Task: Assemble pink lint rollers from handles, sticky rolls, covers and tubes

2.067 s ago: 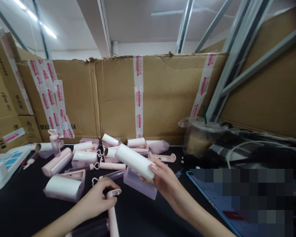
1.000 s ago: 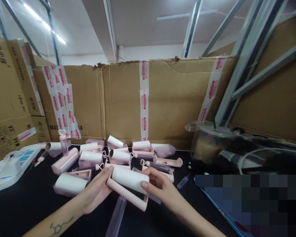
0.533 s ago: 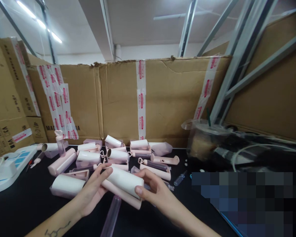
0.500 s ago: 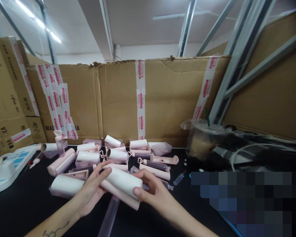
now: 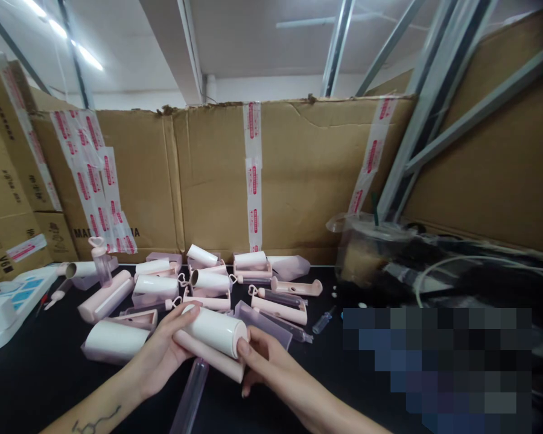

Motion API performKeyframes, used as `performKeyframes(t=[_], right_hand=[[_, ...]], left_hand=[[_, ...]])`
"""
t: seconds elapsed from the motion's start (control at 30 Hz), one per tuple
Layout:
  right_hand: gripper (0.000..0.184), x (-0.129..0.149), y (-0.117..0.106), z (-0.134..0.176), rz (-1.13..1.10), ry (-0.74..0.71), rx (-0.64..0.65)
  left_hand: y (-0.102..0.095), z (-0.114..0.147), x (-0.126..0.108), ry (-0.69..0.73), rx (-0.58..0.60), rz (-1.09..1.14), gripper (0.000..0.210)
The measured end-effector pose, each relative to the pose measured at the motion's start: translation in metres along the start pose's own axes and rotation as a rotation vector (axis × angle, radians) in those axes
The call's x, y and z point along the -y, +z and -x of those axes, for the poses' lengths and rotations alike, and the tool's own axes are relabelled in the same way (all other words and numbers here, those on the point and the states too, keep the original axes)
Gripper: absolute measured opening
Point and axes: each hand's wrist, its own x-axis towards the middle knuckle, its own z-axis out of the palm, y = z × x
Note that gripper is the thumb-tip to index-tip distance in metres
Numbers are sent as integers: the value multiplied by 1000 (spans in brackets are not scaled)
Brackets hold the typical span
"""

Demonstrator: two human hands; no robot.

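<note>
Over the front of the black table, both hands hold a lint roller (image 5: 212, 331), a white roll lying along a pale pink half-round holder. My left hand (image 5: 169, 343) is closed round its left end, thumb on top of the white roll. At the other end, my right hand (image 5: 262, 358) presses its thumb on the pink end cap, with the fingers bent behind and below. Part of the holder is hidden by the roll and hands. Below them lies a clear pinkish tube (image 5: 190, 395).
Several white rolls (image 5: 117, 340), pink holders (image 5: 296, 286) and clear tubes with heart-shaped ends lie behind the hands. A screwdriver (image 5: 322, 321) rests to the right, near a bagged drink cup (image 5: 362, 253). A white power strip (image 5: 9, 325) stands left; a cardboard wall (image 5: 212, 181) closes the back.
My right hand has shifted lower along the roll's right end, exposing its pink cap. The lint roller sits slightly further left in view, and the whole view has moved a little.
</note>
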Motion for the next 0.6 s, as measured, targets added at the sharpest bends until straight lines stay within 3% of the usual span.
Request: performKeyframes(t=[0.17, 0.37, 0.6], right_hand=[[39, 0, 2, 0, -130, 80, 55], [40, -1, 1, -1, -154, 126, -9], [44, 3, 4, 0, -138, -10, -28]], left_hand=[[-1, 0, 2, -71, 39, 25, 25], [-5, -5, 8, -162, 75, 79, 19], [-2, -5, 11, -216, 79, 134, 18]])
